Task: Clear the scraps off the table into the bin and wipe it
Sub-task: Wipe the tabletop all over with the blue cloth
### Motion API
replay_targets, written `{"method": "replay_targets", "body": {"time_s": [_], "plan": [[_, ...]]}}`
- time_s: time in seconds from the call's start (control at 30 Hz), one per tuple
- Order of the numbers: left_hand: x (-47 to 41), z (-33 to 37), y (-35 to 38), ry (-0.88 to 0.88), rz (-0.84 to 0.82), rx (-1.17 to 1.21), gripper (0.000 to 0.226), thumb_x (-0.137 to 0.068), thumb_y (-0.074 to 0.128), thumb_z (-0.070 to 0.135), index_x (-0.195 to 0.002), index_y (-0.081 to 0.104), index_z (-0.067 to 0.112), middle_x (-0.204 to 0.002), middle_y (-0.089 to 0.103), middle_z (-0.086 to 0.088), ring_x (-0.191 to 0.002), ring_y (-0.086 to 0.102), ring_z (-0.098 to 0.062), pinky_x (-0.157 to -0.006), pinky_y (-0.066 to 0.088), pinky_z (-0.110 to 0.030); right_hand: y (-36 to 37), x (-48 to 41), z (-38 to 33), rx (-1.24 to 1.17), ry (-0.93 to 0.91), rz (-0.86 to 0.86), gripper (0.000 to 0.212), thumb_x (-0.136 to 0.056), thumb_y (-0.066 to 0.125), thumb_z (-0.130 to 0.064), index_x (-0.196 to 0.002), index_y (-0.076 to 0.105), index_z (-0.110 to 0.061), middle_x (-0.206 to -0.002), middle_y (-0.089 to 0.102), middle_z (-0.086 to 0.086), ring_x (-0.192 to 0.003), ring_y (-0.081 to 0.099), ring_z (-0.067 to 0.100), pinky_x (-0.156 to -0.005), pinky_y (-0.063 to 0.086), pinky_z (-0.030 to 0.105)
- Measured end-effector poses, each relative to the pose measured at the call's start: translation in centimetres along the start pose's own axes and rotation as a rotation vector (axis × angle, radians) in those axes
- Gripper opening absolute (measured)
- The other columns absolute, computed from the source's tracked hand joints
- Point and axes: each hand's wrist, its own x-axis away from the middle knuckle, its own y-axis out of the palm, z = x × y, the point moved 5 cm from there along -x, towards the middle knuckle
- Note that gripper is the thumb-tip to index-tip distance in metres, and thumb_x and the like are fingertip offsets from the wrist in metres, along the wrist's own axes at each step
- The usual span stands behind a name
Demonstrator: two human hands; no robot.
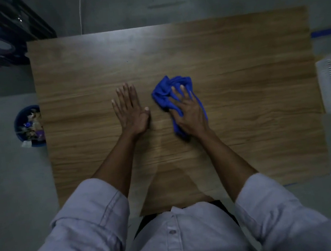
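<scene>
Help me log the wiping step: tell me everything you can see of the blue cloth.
The blue cloth is soft, bright blue fabric, bunched into a crumpled wad of folds. It lies on the wooden table, a little right of centre. The right hand presses on it with spread, fairly straight fingers, covering its near part; loose folds stick out beyond the fingertips. The left hand rests flat on the table beside it, not touching it.
</scene>
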Motion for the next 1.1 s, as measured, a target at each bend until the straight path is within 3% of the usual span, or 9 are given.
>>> {"method": "replay_targets", "body": {"time_s": [0.23,0.33,0.43,0.5,0.67,0.8,0.87,1.0,1.1], "plan": [[0.0,0.0,0.3,-0.044,-0.010,-0.079,0.097,-0.091,0.057,0.038,-0.161,-0.006,0.015,-0.169,-0.012,-0.008,-0.156,-0.013,-0.031,-0.118,-0.022,-0.047,0.3,-11.7,-0.1,0.039,0.170,-0.001,0.049,-0.089,0.057,-0.029,-0.135,0.066,-0.014,-0.154,0.047,0.016,-0.148,0.032,0.043,-0.121,0.025,0.057],[-0.1,-0.1,0.5,-0.036,-0.015,-0.105,0.092,-0.090,0.046,0.043,-0.161,-0.005,0.013,-0.169,-0.012,-0.010,-0.156,-0.013,-0.033,-0.113,-0.030,-0.044,2.4,-12.0,-3.9,0.008,0.033,-0.017,0.047,-0.090,0.058,-0.029,-0.132,0.067,-0.011,-0.149,0.053,0.018,-0.144,0.038,0.048,-0.119,0.029,0.059],[-0.2,-0.1,0.5,-0.035,-0.043,-0.081,0.089,-0.083,0.017,0.049,-0.161,0.004,0.007,-0.169,-0.008,-0.012,-0.156,-0.011,-0.034,-0.118,-0.020,-0.045,3.3,-7.7,-6.1,-0.070,-0.110,-0.067,0.048,-0.092,0.056,-0.031,-0.133,0.066,-0.008,-0.146,0.056,0.017,-0.142,0.041,0.047,-0.117,0.032,0.062],[-0.1,0.0,0.3,-0.028,-0.026,-0.065,0.091,-0.081,0.023,0.047,-0.161,0.000,0.010,-0.169,-0.009,-0.011,-0.156,-0.012,-0.033,-0.119,-0.017,-0.046,2.5,-4.1,-4.6,-0.087,-0.091,-0.080,0.046,-0.095,0.058,-0.030,-0.135,0.064,-0.009,-0.149,0.053,0.015,-0.146,0.038,0.042,-0.119,0.029,0.059],[0.0,0.2,0.4,-0.008,0.015,-0.072,0.096,-0.091,0.055,0.037,-0.162,-0.005,0.015,-0.169,-0.013,-0.010,-0.155,-0.015,-0.032,-0.118,-0.021,-0.046,-2.1,0.6,1.6,0.157,0.105,0.030,0.053,-0.099,0.055,-0.046,-0.149,0.052,-0.028,-0.165,0.033,0.003,-0.155,0.018,0.035,-0.125,0.017,0.053],[-0.1,0.2,0.5,-0.017,0.023,-0.079,0.097,-0.092,0.056,0.036,-0.161,-0.010,0.015,-0.168,-0.018,-0.009,-0.155,-0.019,-0.032,-0.121,-0.016,-0.049,-3.5,-5.4,5.1,0.302,0.407,0.100,0.061,-0.100,0.042,-0.062,-0.156,0.036,-0.039,-0.170,0.019,-0.001,-0.156,0.010,0.036,-0.126,0.012,0.053],[-0.1,0.3,0.6,-0.025,0.024,-0.084,0.097,-0.092,0.056,0.036,-0.161,-0.010,0.015,-0.168,-0.019,-0.009,-0.154,-0.020,-0.032,-0.121,-0.016,-0.051,-3.1,-10.1,5.3,0.278,0.434,0.117,0.062,-0.099,0.040,-0.061,-0.156,0.037,-0.037,-0.169,0.020,0.002,-0.155,0.011,0.040,-0.125,0.014,0.055],[-0.1,0.3,0.5,-0.034,0.018,-0.088,0.099,-0.091,0.057,0.036,-0.161,-0.010,0.016,-0.168,-0.019,-0.009,-0.154,-0.020,-0.032,-0.119,-0.018,-0.052,0.8,-16.1,0.4,0.269,0.226,0.029,0.061,-0.096,0.042,-0.048,-0.154,0.043,-0.028,-0.165,0.031,0.007,-0.153,0.019,0.043,-0.125,0.012,0.052],[-0.2,0.1,0.4,-0.045,-0.029,-0.074,0.099,-0.092,0.056,0.038,-0.160,-0.013,0.017,-0.167,-0.023,-0.008,-0.153,-0.023,-0.031,-0.119,-0.019,-0.052,2.9,-13.4,-3.5,0.166,-0.049,-0.011,0.054,-0.096,0.050,-0.040,-0.146,0.056,-0.021,-0.158,0.042,0.012,-0.149,0.029,0.046,-0.123,0.020,0.057]]}}
